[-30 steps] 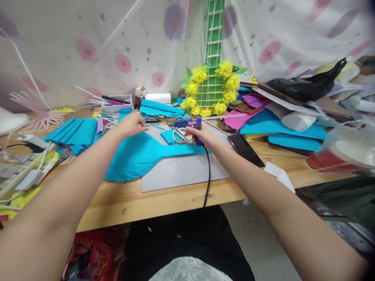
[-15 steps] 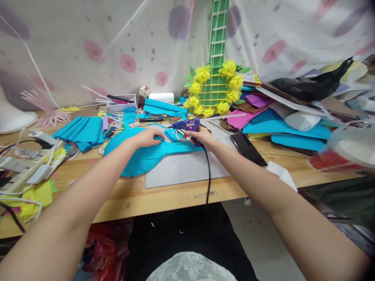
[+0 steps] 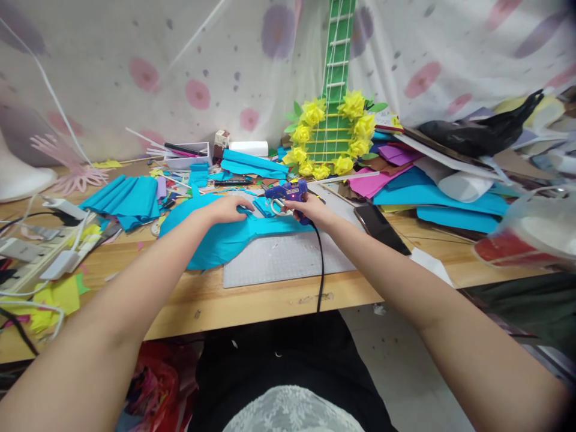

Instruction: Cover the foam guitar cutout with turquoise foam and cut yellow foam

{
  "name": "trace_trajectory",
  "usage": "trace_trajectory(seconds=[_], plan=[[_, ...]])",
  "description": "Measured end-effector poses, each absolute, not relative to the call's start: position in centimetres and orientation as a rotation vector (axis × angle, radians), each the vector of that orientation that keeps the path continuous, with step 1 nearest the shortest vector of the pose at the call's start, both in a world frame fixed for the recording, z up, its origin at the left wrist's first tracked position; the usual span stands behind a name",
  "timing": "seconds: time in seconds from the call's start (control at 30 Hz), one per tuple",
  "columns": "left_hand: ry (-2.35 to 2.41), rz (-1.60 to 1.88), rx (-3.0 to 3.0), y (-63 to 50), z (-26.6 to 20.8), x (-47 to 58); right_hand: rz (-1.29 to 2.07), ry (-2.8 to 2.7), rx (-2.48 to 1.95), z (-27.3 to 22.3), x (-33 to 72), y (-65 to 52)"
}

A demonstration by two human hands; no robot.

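One loosely curled left hand point(image 3: 227, 210), yours, lies over the blue guitar-shaped piece point(image 3: 216, 247); whether it pinches anything, I can't tell. Rightward, its neck point(image 3: 281, 227) crosses the grey cutting mat point(image 3: 288, 263), and there's the blue hot glue gun point(image 3: 284, 191), gripped in your right hand point(image 3: 311, 208), black cord point(image 3: 321, 264) trailing down.

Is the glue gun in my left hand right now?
No, your right hand is gripping the blue glue gun, while your left hand is over the blue paper shape.
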State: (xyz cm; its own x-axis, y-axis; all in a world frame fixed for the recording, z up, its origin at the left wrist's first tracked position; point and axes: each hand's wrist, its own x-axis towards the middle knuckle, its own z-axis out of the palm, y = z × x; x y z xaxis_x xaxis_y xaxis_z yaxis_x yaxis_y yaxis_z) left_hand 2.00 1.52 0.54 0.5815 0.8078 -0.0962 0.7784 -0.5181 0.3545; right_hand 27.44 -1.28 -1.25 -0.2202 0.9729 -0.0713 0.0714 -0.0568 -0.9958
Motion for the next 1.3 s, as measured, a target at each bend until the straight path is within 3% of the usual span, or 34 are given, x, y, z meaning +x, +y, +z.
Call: trace_trajectory(seconds=[0.5,0.83,1.03,1.3], plan=[[1.261,0.101,2.466,2.0,0.2,1.8,1.495,-1.163,-1.264,-1.4,27.0,-2.0],[1.256,-0.213,2.65,-1.9,0.9,4.8,1.595,-1.022,-1.201,-1.0,26.9,-1.9],[1.17,-0.216,2.751,-1.7,2.0,5.4,1.301,-0.927,-1.214,0.1,28.3,-0.4],[1.59,-0.001,2.657,0.3,2.3,5.8,0.944,-1.024,-1.144,3.6,29.4,1.4]])
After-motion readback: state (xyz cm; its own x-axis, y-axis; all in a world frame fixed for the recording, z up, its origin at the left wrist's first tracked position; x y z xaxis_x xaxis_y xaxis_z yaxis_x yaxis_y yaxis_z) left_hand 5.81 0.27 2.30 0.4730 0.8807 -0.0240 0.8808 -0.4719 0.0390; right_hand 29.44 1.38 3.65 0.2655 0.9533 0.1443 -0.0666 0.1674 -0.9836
